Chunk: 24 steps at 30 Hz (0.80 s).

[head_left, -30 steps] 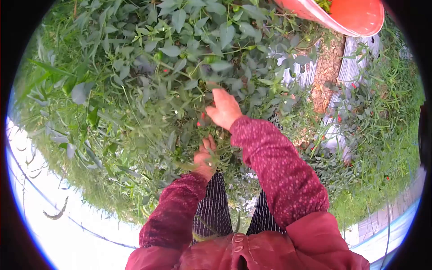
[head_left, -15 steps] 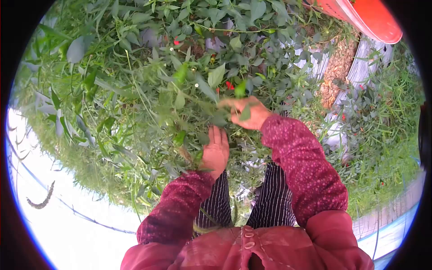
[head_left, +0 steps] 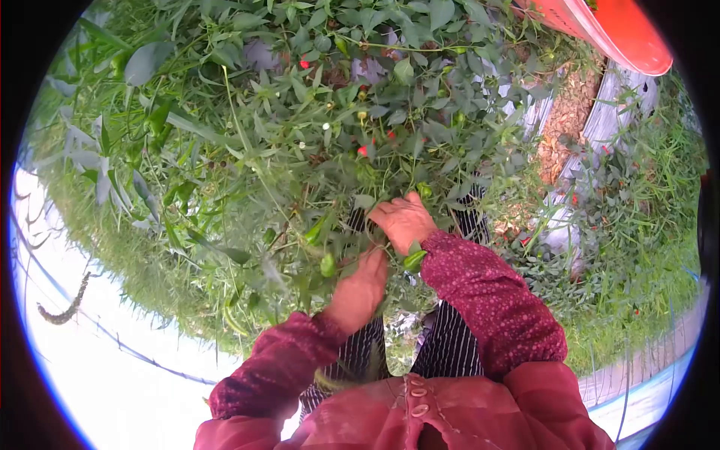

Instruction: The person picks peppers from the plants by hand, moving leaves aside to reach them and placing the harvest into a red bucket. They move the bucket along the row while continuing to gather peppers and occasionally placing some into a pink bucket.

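Note:
Both of my hands are deep in a leafy pepper plant (head_left: 300, 176), close together just in front of my legs. My right hand (head_left: 406, 223) bends its fingers down into the stems, closed on something that the leaves hide. Just below and left of it, my left hand (head_left: 360, 289) points up into the same foliage, its fingertips covered and slightly blurred. A green pepper (head_left: 328, 265) hangs left of my left hand. Another green pepper (head_left: 414, 260) sits by my right wrist. Small red peppers (head_left: 363, 151) show among the leaves beyond my hands.
A red bucket (head_left: 626, 37) lies at the upper right. Below it run pale plastic mulch sheeting (head_left: 592, 112) and a strip of brown litter (head_left: 566, 124). Tall grass and weeds (head_left: 630, 300) grow at the right. My striped trouser legs (head_left: 450, 345) stand among the plants.
My right hand has come down and closer to my left, its fingers now curled into the foliage. My left hand has shifted slightly lower, its fingertips now hidden.

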{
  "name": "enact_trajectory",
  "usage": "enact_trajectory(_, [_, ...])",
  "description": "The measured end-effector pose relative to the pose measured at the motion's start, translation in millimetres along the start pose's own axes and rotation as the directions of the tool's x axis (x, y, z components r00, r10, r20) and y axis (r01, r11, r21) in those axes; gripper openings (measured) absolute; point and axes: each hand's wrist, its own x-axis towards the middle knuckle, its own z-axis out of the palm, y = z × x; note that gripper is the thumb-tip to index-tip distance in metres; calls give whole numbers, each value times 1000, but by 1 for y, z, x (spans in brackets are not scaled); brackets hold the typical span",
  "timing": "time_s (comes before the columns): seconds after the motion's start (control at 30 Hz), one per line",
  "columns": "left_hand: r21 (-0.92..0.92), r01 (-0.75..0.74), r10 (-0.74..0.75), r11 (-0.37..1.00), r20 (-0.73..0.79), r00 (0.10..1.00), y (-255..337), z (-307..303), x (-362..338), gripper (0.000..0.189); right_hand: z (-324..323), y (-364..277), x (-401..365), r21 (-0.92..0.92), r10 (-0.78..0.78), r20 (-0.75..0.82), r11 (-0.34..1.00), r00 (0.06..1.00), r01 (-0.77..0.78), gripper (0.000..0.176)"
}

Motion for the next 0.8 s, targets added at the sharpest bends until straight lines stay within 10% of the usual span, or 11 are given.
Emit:
enact_trajectory(0.1, [-508,-262,209,821,-159,965,3,-27,-26,34,7,-2,0,-54,34,-62,998,998,-37,32])
enact_trajectory(0.3, [-259,28,-122,965,-356,927,-67,-73,16,45,19,-10,-7,15,108,7,994,994,-108,41])
enact_trajectory(0.37, [249,118,-113,961,-34,993,-74,-62,26,48,18,-12,-8,64,129,-32,990,991,-127,41])
enact_trajectory(0.5, [268,139,-172,953,102,980,-78,-42,19,54,12,-10,-13,233,110,-91,969,990,-87,41])
enact_trajectory(0.57, [58,63,-43,996,-296,954,-76,-47,7,53,22,-9,-14,244,99,-210,969,973,-46,40])
enact_trajectory(0.67, [-36,-175,155,984,-313,937,-59,-60,-9,52,17,-15,-8,257,65,-361,966,930,32,35])
enact_trajectory(0.8, [-245,-156,64,957,-348,935,-51,-55,-11,50,16,-11,4,235,34,-517,967,856,103,32])
